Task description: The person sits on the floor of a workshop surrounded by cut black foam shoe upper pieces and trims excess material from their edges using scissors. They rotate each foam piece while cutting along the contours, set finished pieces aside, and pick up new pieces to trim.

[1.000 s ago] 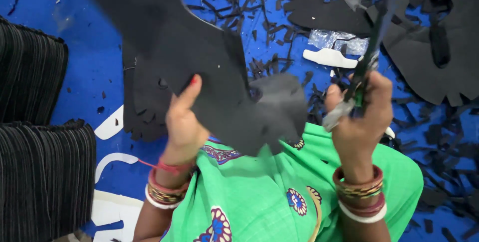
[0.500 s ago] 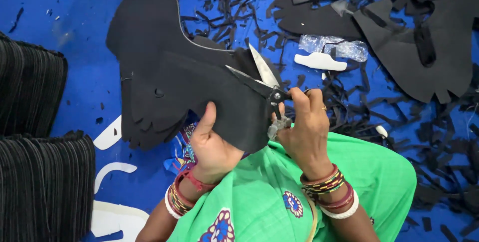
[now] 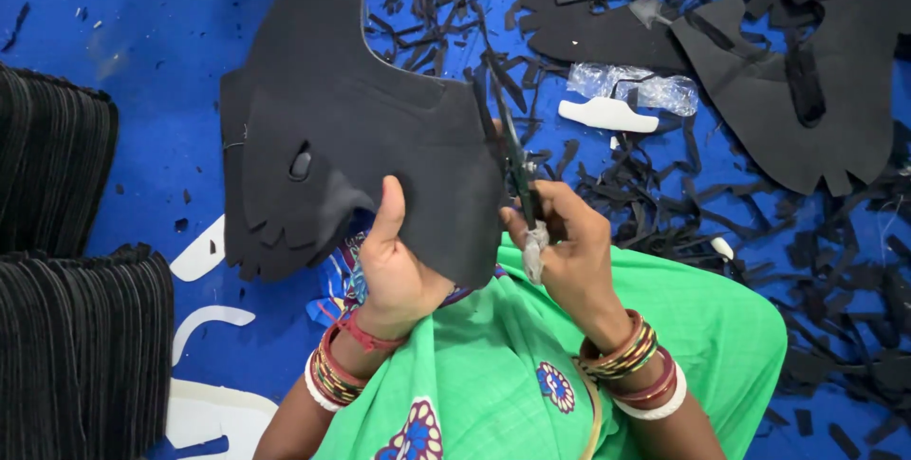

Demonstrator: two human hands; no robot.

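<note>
At frame centre, the left hand (image 3: pixel 394 266) pinches the lower edge of a black foam sheet (image 3: pixel 361 128), thumb raised against its face, wrist bent upward. Right of it, the right hand (image 3: pixel 560 251), fingers curled through the handles, grips scissors (image 3: pixel 517 171) whose blades meet the sheet's right edge above the blue floor (image 3: pixel 161 33).
</note>
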